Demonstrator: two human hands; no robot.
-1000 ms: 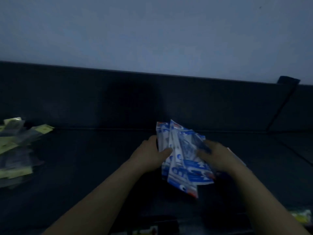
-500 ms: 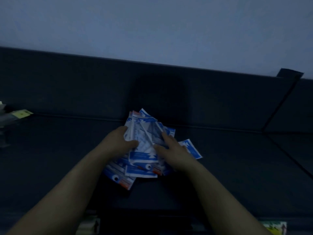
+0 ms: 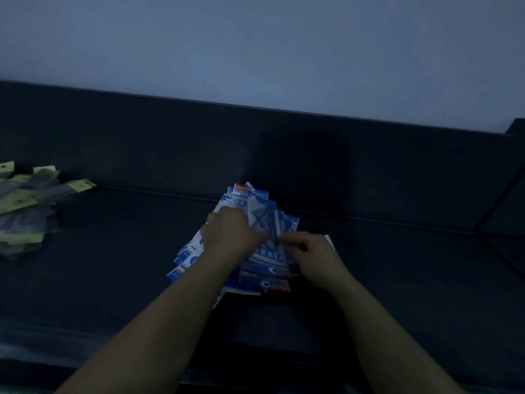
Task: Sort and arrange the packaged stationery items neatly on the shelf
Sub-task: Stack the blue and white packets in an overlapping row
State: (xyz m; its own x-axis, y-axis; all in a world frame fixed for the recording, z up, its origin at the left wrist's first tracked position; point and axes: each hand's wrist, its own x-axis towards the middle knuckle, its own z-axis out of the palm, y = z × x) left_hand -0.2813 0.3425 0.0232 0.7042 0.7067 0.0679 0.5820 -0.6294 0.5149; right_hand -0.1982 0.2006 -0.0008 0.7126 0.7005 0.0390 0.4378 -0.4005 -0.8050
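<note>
You had both hands on the blue-and-white packets [image 3: 264,263], which lay in a loose, fanned heap on the dark shelf [image 3: 119,265], a little right of its middle and close to the far back panel [image 3: 159,143]. The far tips of the heap reached almost to the seam where the shelf met that panel, and the near ends spread out towards you.

Your left hand [image 3: 230,237] sat on the left part of the heap, its fingers curled down over the packets and the thumb pointing right, so it gripped them from above. Your right hand [image 3: 311,257] was just beside it, on the right part of the heap, with thumb and forefinger closed in a pinch on the packets near the middle. The light was too dim to tell which packet it pinched. Between your two hands one clear-fronted packet [image 3: 262,220] with something dark inside stood tilted up above the others.

Well apart, at the far left of the same shelf, a second heap of yellow-topped packets [image 3: 21,199] lay untidily, some crossing each other. At the right a dark divider [image 3: 500,203] ran slantwise across the shelf. Above the back panel rose a plain pale wall [image 3: 255,46]. Both your forearms were bare and reached in from the near edge.
</note>
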